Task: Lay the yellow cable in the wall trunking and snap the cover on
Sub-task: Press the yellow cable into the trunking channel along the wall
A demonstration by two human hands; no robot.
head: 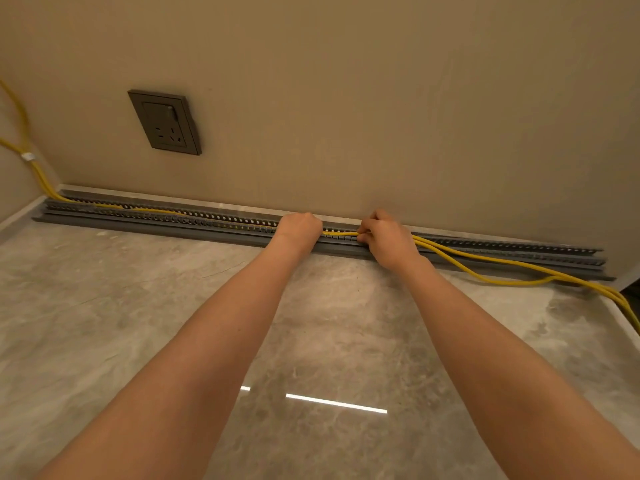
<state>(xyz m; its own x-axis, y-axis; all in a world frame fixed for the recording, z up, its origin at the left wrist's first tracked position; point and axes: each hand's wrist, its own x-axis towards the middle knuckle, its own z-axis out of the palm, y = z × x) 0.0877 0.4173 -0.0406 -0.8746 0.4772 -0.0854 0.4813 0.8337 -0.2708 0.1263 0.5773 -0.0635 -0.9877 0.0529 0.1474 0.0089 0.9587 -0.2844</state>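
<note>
Right hand [387, 239] around yellow cable [341, 233]

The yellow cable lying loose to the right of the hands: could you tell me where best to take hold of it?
Pinch the thin yellow cable on its slack stretch just beyond the right hand, where it bows out in front of the grey slotted trunking. Come from above and the floor side; the beige wall closes off the back.
</note>
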